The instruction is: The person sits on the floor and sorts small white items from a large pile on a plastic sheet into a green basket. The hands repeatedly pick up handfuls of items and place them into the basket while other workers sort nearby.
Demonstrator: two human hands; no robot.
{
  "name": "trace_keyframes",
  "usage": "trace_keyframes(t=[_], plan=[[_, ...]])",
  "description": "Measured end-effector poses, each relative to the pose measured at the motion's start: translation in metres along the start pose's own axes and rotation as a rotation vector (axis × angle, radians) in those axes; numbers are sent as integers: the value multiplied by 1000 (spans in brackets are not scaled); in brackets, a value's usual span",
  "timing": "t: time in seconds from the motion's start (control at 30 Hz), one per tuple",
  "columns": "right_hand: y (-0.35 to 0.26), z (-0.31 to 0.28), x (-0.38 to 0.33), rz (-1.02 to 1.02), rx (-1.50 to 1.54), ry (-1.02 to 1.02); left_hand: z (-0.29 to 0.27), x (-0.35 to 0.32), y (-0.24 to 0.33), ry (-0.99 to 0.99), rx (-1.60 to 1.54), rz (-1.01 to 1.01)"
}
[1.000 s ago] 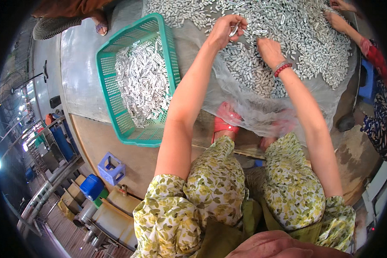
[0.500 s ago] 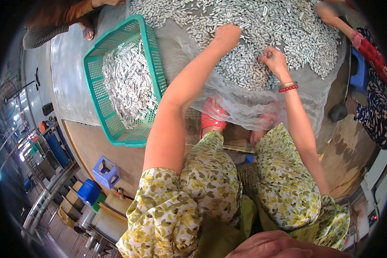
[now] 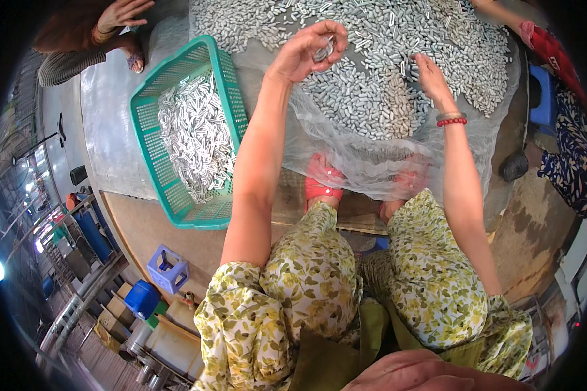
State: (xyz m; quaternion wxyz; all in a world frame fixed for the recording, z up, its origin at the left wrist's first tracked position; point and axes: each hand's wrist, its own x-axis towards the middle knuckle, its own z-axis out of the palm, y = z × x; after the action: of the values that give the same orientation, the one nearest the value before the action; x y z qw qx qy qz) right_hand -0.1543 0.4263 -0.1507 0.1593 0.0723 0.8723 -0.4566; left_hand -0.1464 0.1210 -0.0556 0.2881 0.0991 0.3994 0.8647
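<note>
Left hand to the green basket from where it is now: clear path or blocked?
Probably yes. The left hand is raised over the pile of small silvery pieces, pinching a few, and the green basket sits open-topped just to its left with nothing between them.

Teal-green mesh basket (image 3: 151,140); silvery-grey small pieces (image 3: 372,98); yellow-green leaf-print trousers (image 3: 319,274); red bead bracelet (image 3: 451,122); blue stool (image 3: 168,268).

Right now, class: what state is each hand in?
Left hand: closed on a few small silver-grey metal cylinders.
Right hand: open, fingertips on the pile of cylinders.
</note>
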Motion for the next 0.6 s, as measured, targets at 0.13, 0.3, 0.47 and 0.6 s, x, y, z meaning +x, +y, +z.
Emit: trace_keyframes(t=[0.13, 0.3, 0.47, 0.6], plan=[[0, 18, 20, 49, -475, -11, 6, 16, 11, 109, 46, -33], [-1, 38, 17, -11, -671, -154, 1, 22, -8, 145, -131, -149], [-34, 14, -10, -89, -471, -14, 5, 18, -74, 396, -222, -370], [-110, 12, -45, -419, -376, -237, 23, 10, -87, 486, -455, -413]])
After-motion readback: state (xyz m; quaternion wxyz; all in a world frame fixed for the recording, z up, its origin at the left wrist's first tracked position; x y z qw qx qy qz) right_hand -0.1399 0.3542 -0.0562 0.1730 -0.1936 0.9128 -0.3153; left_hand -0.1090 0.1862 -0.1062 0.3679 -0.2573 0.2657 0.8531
